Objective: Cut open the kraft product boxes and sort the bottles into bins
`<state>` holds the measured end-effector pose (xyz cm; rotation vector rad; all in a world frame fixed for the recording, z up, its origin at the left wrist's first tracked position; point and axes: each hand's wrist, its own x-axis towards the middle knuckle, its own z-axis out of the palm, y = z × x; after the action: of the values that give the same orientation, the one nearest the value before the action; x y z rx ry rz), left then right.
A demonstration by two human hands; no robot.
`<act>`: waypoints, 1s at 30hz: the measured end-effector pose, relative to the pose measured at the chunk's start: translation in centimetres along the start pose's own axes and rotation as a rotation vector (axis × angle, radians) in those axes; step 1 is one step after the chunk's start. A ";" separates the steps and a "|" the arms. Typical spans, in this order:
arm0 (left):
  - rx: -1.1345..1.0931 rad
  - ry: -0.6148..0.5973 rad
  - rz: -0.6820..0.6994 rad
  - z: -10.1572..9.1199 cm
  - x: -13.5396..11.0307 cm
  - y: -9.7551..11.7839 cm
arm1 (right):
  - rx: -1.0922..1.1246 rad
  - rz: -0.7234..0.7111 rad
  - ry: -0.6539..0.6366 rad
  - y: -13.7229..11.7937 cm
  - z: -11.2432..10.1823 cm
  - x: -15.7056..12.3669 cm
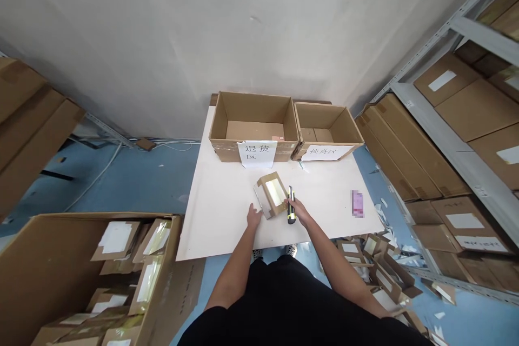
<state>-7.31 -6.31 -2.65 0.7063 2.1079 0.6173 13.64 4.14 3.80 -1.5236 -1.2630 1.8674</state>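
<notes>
A small cardboard box (272, 194) lies on the white table in front of me, with a pale label and clear tape on its top. Along its left side shows a greyish, partly see-through piece (263, 201); whether it is a flap or a wrapping I cannot tell. My left hand (254, 217) is at the lower left corner of this piece, fingers apart, seemingly touching its edge. In my right hand (299, 211) is a black and yellow utility knife (291, 211), held upright against the box's right side.
Two open cartons with paper signs, a larger one (227, 150) and a smaller one (357, 138), stand at the table's (211, 216) back. A blurred pink item (357, 204) lies right. A big carton (36, 259) of parcels is lower left; shelving (430, 113) and floor scraps are right.
</notes>
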 end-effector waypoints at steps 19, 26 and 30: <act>0.681 -0.229 0.343 -5.3 1.5 9.1 | -0.936 -0.006 0.036 -5.9 5.8 1.5; 0.637 -0.220 0.301 -4.8 1.8 8.8 | -1.256 -0.045 -0.031 -9.9 11.4 5.5; 0.528 -0.221 0.304 -4.5 2.3 8.3 | -1.264 0.007 -0.024 -9.7 12.2 6.5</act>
<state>-9.92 0.41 3.87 1.3409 1.9781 0.1163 -1.75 9.39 8.21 -1.9649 -2.6821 0.9853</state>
